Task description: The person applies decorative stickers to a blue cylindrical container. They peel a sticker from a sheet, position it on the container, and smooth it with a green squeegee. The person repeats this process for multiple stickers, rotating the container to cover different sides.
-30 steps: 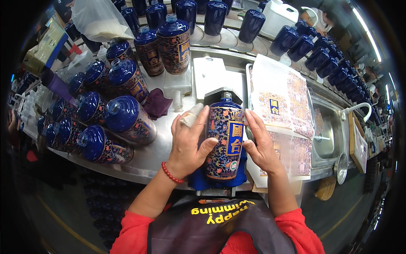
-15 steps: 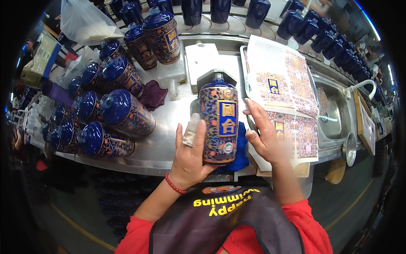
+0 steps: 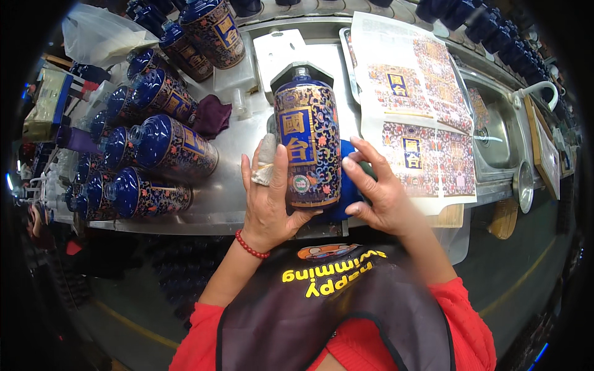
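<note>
A dark blue bottle with a flowered wrap and a blue-and-gold front panel stands in the middle of the bench. My left hand grips it low on the left side, thumb near its base, with a pale covering on one finger. Beside the lower right of the bottle, my right hand has its fingers apart, the tips close to the wrap; whether they touch it I cannot tell. A grey angular holder sits behind the bottle's neck. Blue cloth shows between the bottle and my right hand.
Several decorated bottles lean or stand at the left, near a purple cloth. Printed wrap sheets lie at the right, beside a metal sink with a white tap. Plain blue bottles line the back.
The bottle has turned so its front panel faces further left. My right hand's fingers have come nearer to its lower right side. The whole view has shifted a little.
</note>
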A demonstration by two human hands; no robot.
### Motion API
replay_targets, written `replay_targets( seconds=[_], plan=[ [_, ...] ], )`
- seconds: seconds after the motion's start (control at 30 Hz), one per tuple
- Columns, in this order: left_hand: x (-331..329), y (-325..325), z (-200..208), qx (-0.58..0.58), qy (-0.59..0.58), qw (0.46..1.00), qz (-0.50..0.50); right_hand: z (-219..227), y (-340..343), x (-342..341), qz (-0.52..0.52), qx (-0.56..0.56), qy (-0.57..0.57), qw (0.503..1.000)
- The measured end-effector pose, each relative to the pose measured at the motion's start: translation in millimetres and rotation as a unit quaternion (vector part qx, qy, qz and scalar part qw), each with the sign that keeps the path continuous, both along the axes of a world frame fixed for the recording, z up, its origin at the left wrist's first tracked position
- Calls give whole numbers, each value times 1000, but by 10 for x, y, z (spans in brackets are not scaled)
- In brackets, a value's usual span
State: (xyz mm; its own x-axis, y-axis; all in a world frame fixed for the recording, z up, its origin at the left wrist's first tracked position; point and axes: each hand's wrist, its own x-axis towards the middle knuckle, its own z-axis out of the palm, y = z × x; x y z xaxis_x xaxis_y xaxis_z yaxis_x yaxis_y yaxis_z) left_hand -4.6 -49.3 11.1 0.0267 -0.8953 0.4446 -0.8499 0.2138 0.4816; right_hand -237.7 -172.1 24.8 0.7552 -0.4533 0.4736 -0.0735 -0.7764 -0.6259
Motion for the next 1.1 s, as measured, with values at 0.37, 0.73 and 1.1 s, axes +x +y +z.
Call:
replay_targets(
  seconds=[0.37, 0.73, 1.1],
  plan=[
    [0, -5, 34, -34, -37, 999, -7, -92, 208, -111, 11, -23, 37, 999],
    [-36, 67, 56, -85, -68, 994, -22, 9, 132, -71, 34, -41, 30, 998],
    [-172, -59, 277, -40, -83, 995, 24, 164, -117, 177, -38, 26, 6, 999]
  ],
)
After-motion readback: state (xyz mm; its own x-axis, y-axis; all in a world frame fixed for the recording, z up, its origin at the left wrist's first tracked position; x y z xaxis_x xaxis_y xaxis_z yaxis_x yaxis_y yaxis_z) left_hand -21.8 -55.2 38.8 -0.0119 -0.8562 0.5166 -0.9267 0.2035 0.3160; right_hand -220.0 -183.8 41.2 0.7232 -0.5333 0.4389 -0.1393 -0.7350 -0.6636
